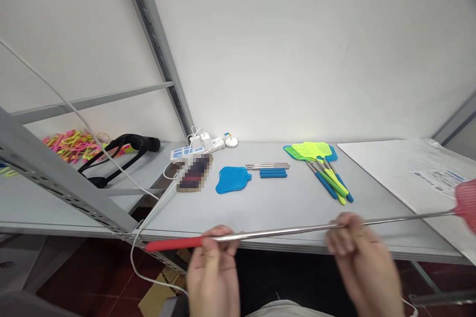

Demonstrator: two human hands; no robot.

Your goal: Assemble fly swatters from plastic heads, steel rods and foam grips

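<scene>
A red fly swatter point(282, 232) with an extended metal telescopic rod lies across both hands, above the shelf's front edge. My left hand point(213, 262) is closed round it where the red handle meets the rod. Farther along the rod, my right hand point(357, 247) grips it with thumb and fingers. The red swatter head point(466, 203) reaches the right edge of the picture, partly cut off. On the shelf ahead are a blue swatter head point(233, 180), several metal rods point(267, 166) and several blue handle grips point(273, 173).
Fly swatters in blue, green and yellow point(323, 168) are piled right of centre. A white package point(420, 173) lies at the right. Left stand a power strip point(188, 152), a pixelated object point(194, 173), a white cable point(139, 237) and a metal shelf post point(67, 178).
</scene>
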